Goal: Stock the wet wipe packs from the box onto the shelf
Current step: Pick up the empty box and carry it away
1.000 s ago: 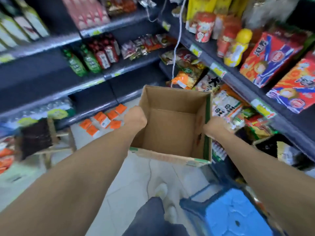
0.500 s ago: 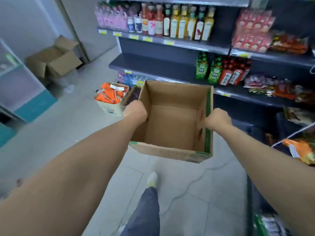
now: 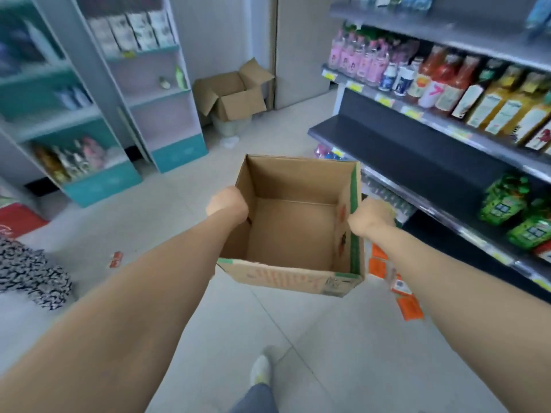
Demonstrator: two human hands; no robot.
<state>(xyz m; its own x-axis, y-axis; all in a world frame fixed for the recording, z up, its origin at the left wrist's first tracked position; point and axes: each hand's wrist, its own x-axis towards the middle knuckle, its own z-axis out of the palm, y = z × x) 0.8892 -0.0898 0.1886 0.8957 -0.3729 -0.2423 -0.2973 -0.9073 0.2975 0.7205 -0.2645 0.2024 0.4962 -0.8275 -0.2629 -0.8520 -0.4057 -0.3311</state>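
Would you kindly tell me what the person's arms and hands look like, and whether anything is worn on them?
The left arm and right arm are bare as far as the frame shows, with no sleeves. The left hand and right hand wear no gloves, and neither wrist carries a watch or band. The fingers are hidden at the box, so rings cannot be judged.

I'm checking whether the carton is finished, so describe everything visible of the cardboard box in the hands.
The cardboard box is brown card, open-topped, with a green strip along its right rim and faint print on the near outer face. Nothing shows inside. It is held upright above the tiled floor, the left hand gripping its left wall and the right hand its right wall.
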